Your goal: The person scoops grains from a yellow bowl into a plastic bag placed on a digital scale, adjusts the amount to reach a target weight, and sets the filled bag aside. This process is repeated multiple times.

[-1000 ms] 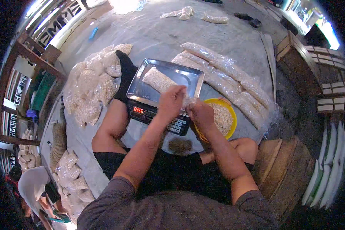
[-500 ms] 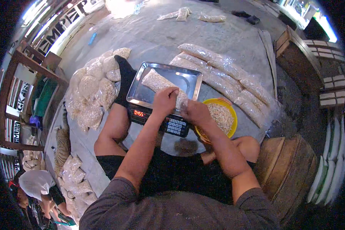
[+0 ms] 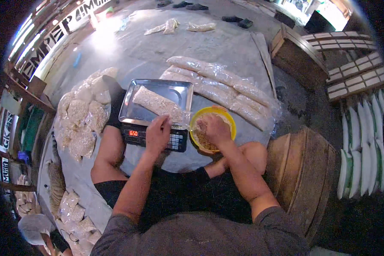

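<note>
A clear bag of pale flakes (image 3: 153, 101) lies on the steel tray (image 3: 124, 110) of a black scale (image 3: 153, 145) with a lit red display. My left hand (image 3: 157, 138) is at the bag's near end by the tray's front edge, its fingers closed on the plastic. My right hand (image 3: 213, 128) is over the yellow bowl (image 3: 225, 112) of pale pieces, fingers bent together; what they hold is hidden. My bent legs flank the scale and bowl.
Long filled bags (image 3: 219, 94) lie behind the bowl, round bags (image 3: 81, 115) left. A tabby cat (image 3: 55, 183) lies beside more bags (image 3: 74, 213). Another person (image 3: 34, 230) bends at lower left. Wooden boxes (image 3: 298, 170) and stacked white blocks (image 3: 352, 77) stand right.
My right hand has left the bag's end and moved into the bowl, while my left stays at the bag. The scale's red reading has changed, and the view has shifted.
</note>
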